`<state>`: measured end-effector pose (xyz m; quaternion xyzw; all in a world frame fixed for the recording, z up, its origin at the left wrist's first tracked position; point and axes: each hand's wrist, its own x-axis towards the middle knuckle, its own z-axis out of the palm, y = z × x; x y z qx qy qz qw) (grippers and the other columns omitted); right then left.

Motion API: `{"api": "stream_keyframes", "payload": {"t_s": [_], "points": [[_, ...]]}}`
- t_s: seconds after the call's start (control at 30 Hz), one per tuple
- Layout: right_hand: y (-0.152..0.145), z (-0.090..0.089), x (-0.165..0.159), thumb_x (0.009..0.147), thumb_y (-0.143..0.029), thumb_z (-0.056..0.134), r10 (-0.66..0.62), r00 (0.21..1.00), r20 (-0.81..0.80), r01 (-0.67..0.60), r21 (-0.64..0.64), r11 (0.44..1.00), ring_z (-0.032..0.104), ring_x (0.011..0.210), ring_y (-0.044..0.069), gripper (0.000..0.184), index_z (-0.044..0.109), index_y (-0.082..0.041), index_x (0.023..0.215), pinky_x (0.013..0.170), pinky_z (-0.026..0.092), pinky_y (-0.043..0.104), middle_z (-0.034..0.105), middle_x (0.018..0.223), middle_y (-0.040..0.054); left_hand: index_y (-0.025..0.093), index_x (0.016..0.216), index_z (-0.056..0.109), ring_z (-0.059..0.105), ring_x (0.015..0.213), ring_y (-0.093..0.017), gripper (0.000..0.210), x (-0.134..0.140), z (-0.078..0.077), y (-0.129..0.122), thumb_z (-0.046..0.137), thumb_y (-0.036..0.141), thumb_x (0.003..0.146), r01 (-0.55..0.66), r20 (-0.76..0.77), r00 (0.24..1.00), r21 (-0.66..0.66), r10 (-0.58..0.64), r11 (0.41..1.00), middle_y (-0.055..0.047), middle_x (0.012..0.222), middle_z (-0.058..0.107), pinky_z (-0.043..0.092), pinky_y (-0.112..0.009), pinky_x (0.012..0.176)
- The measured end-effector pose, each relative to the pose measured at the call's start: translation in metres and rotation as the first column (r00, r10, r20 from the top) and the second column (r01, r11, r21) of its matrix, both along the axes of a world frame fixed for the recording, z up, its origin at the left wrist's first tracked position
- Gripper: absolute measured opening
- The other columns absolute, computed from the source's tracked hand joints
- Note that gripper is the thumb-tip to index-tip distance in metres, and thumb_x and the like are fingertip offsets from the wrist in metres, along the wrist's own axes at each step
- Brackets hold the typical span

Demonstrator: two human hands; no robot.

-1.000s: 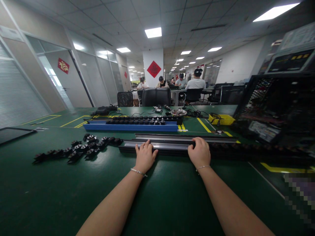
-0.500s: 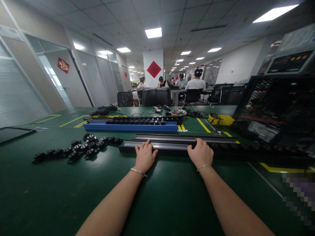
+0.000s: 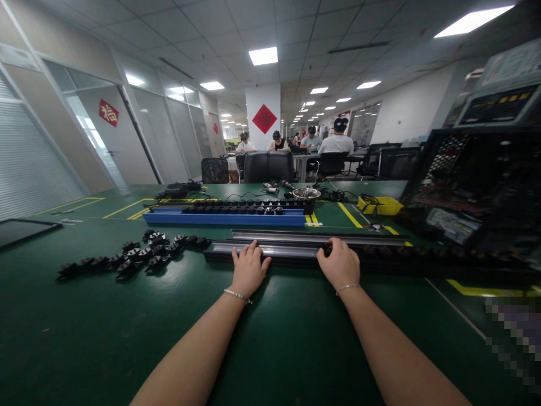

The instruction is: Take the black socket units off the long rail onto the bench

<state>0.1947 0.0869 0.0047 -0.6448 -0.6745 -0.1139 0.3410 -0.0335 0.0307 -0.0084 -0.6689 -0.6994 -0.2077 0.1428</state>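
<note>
Head view: a black rail (image 3: 293,251) with a silvery channel lies lengthwise on the green table (image 3: 296,338), beneath both hands. Its left end sits just beside a scatter of loose black blocks (image 3: 139,256); rightward it runs into shadow, where its end cannot be told from a dark row of pieces. Close behind lies a second rail (image 3: 287,235), leaving a narrow gap; a blue rail (image 3: 228,219) lies beyond. In front, the green surface spreads toward the wearer, crossed by the two forearms; a dark computer case (image 3: 465,186) bounds the right. The channel is smooth and glossy between the hands. The left hand (image 3: 249,268) rests on the rail, grip loose, fingers parted. The right hand (image 3: 339,265) has its grip closed on a small dark block (image 3: 326,248) at the channel, partly hidden by the fingers.
</note>
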Motion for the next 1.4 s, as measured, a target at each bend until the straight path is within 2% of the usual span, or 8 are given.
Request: {"api": "stream_keyframes", "payload": {"t_s": [0.27, 0.6, 1.07, 1.4], "points": [[-0.001, -0.0007, -0.0026, 0.078, -0.033, 0.047, 0.06, 0.998, -0.015, -0.06, 0.011, 0.998, 0.058, 0.084, 0.024, 0.03, 0.054, -0.015, 0.101, 0.081, 0.036, 0.037, 0.065, 0.093, 0.0116, 0.022, 0.1, 0.058, 0.045, 0.12, -0.029, 0.028, 0.0002, 0.0017, -0.0014, 0.042, 0.042, 0.088, 0.0, 0.007, 1.0, -0.001, 0.0, 1.0, -0.009, 0.136, 0.048, 0.022, -0.06, 0.104], [-0.0037, 0.0005, -0.0055, 0.077, -0.033, 0.046, 0.122, 0.991, -0.053, -0.122, 0.003, 0.992, 0.059, 0.086, 0.023, 0.03, 0.055, -0.017, 0.101, 0.091, 0.032, 0.04, 0.067, 0.089, 0.0076, 0.022, 0.101, 0.059, 0.045, 0.12, -0.028, 0.028, 0.0003, 0.0001, -0.0004, 0.043, 0.042, 0.088, 0.001, 0.007, 1.0, 0.006, -0.001, 1.0, -0.009, 0.136, 0.048, 0.021, -0.061, 0.104], [-0.0024, -0.005, -0.0074, 0.076, -0.032, 0.048, 0.247, 0.968, -0.047, -0.246, 0.034, 0.969, 0.059, 0.084, 0.02, 0.028, 0.056, -0.019, 0.099, 0.095, 0.03, 0.041, 0.067, 0.085, 0.005, 0.022, 0.1, 0.058, 0.044, 0.121, -0.029, 0.028, 0.001, 0.0013, -0.0015, 0.042, 0.042, 0.088, -0.003, 0.007, 1.0, -0.008, 0.004, 1.0, -0.009, 0.137, 0.047, 0.021, -0.061, 0.104], [-0.0044, -0.0043, -0.008, 0.077, -0.03, 0.046, 0.323, 0.945, -0.05, -0.323, -0.007, 0.946, 0.06, 0.086, 0.02, 0.026, 0.054, -0.019, 0.099, 0.099, 0.028, 0.043, 0.067, 0.088, 0.0046, 0.021, 0.101, 0.057, 0.044, 0.121, -0.029, 0.029, 0.0015, 0.0013, -0.0021, 0.041, 0.042, 0.088, -0.002, 0.004, 1.0, 0.005, 0.002, 1.0, -0.01, 0.137, 0.047, 0.022, -0.062, 0.103]]}}
